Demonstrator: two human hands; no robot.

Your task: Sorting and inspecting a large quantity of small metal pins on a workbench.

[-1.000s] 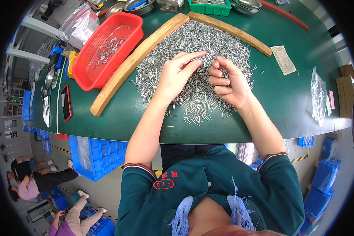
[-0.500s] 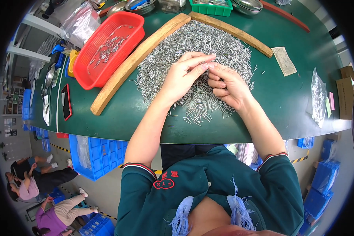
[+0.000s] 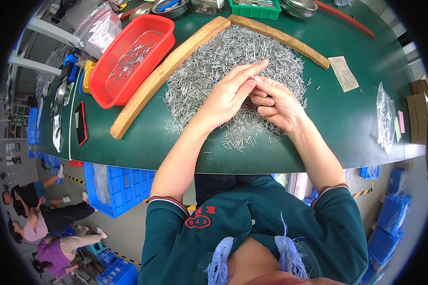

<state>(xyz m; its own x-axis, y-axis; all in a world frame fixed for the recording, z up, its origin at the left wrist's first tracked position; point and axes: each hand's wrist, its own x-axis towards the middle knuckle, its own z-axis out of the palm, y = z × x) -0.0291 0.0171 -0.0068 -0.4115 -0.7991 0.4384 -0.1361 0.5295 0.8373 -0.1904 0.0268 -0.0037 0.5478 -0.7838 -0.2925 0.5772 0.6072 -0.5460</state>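
A broad pile of small silvery metal pins [image 3: 195,78] lies on the green tabletop [image 3: 142,152]. Over its middle, my left hand [image 3: 227,96] and my right hand [image 3: 279,103] meet at the fingertips. The left fingers stretch forward and to the right, with the thumb bent in beneath them. My right thumb and forefinger are pinched together against the left thumb tip, the other right fingers curled. Whatever sits between the fingertips is too small and too covered to make out.
Two wooden bars [image 3: 164,78] [image 3: 283,38] form a corner around the pile. A red plastic basket [image 3: 102,85] holding some pins stands left. A phone [image 3: 81,123] lies beyond it; a paper slip [image 3: 344,74] and a clear bag [image 3: 385,118] lie right. People [image 3: 57,251] are behind at lower left.
My left hand has shifted slightly right, its fingers now pointing farther forward past the right fingertips. The right hand has barely moved. The people at lower left have changed position.
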